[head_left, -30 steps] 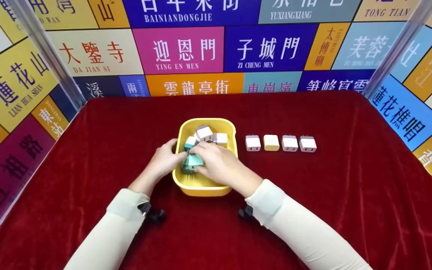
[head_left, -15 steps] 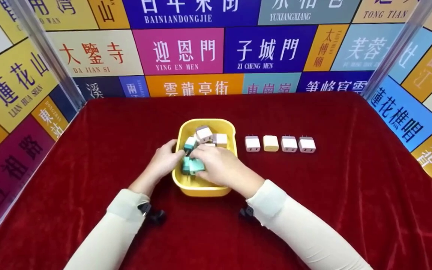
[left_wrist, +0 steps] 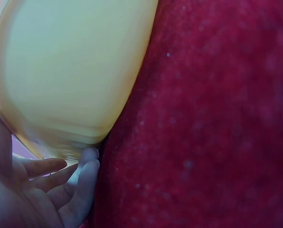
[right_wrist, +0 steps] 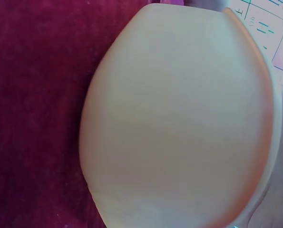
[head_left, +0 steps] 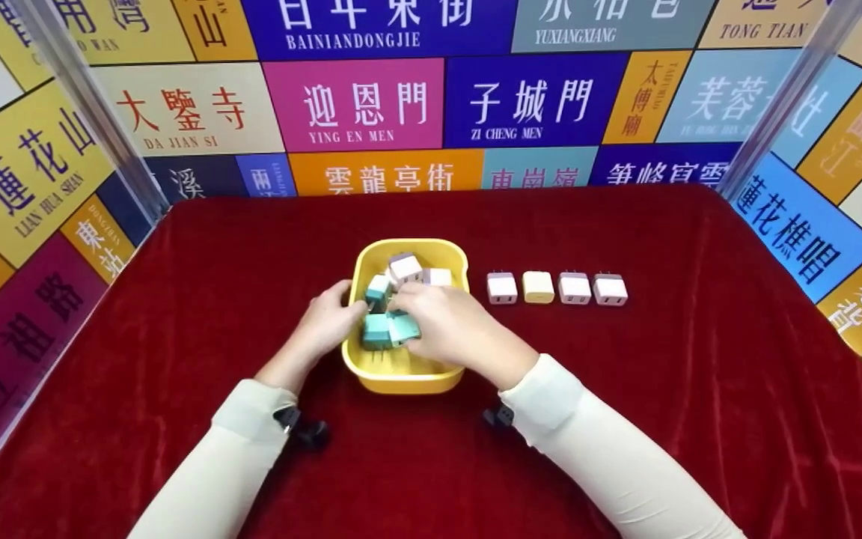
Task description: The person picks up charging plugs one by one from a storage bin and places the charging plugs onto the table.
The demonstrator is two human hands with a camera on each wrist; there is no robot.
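Note:
A yellow plastic bin (head_left: 405,383) holds several USB wall chargers. My left hand (head_left: 330,318) grips its left rim, thumb over the inside; the left wrist view shows the fingers (left_wrist: 84,185) against the outer wall. Inside the bin, my right hand (head_left: 450,318) pinches a teal charger (head_left: 403,328), its fingertips partly hidden. Beside that one lies another teal charger (head_left: 376,329) with its prongs toward the front. Farther back sit a teal-and-white charger (head_left: 378,288), a white-and-purple charger (head_left: 405,268) and another pale charger (head_left: 438,277).
Right of the bin, a row stands on the red velvet cloth (head_left: 625,389): a white charger (head_left: 502,288), a cream charger (head_left: 538,287) and two more white-faced ones. Printed panels (head_left: 371,105) rise behind the table. The right wrist view is mostly the bin's outer wall (right_wrist: 179,114).
My right hand has shifted slightly right inside the bin, and the teal charger at its fingers has moved right and tilted, showing more of the teal one beside it. The left hand stays put.

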